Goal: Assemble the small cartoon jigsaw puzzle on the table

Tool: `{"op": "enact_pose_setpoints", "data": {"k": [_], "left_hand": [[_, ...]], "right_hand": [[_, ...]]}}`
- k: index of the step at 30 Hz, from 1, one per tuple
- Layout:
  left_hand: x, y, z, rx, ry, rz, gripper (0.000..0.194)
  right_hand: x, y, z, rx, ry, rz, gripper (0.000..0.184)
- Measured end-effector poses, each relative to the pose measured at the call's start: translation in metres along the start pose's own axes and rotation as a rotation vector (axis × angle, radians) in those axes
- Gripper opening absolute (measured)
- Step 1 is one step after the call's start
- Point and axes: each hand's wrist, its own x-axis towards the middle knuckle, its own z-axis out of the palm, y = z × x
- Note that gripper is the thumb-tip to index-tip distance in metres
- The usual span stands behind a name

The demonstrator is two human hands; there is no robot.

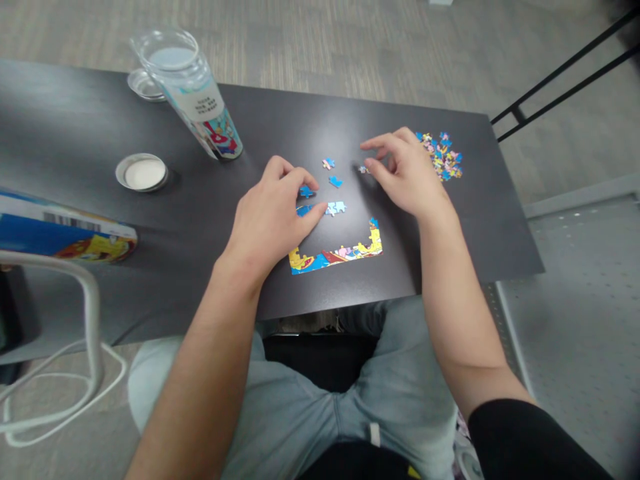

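Observation:
My left hand (270, 217) rests over the left side of a partly joined jigsaw puzzle border (327, 260), hiding part of it. Its thumb and index finger are apart, with a blue puzzle piece (307, 192) by the index fingertip. The thumb tip lies beside a joined light-blue strip of pieces (336, 209). My right hand (403, 170) hovers with thumb and fingers apart, close to a small puzzle piece (363, 169) on the table. Between the hands lie a pink-and-blue piece (329, 163) and a blue piece (335, 181).
Behind my right hand is a heap of loose puzzle pieces (445, 157). To the left stand a clear printed canister (200, 100), a round metal lid (141, 173), another lid (145, 85) and a blue printed tube (65, 230). A white cable (93, 320) hangs at lower left.

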Motion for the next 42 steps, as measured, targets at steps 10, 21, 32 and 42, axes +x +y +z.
{"op": "enact_pose_setpoints", "data": {"k": [10,21,32,42], "left_hand": [[0.003,-0.009,0.006,0.024,-0.116,0.221,0.031],[0.002,-0.014,0.006,0.065,-0.078,0.222,0.033],[0.004,-0.017,0.006,0.036,-0.079,0.225,0.028],[0.004,-0.012,0.003,-0.005,-0.118,0.23,0.026]], "right_hand": [[0.005,-0.023,0.031,-0.318,-0.095,-0.019,0.033],[-0.002,-0.014,0.0,-0.282,-0.116,-0.051,0.021],[-0.008,0.002,-0.018,-0.023,-0.093,0.042,0.01],[-0.015,-0.011,-0.024,0.176,-0.288,-0.036,0.012]]}}
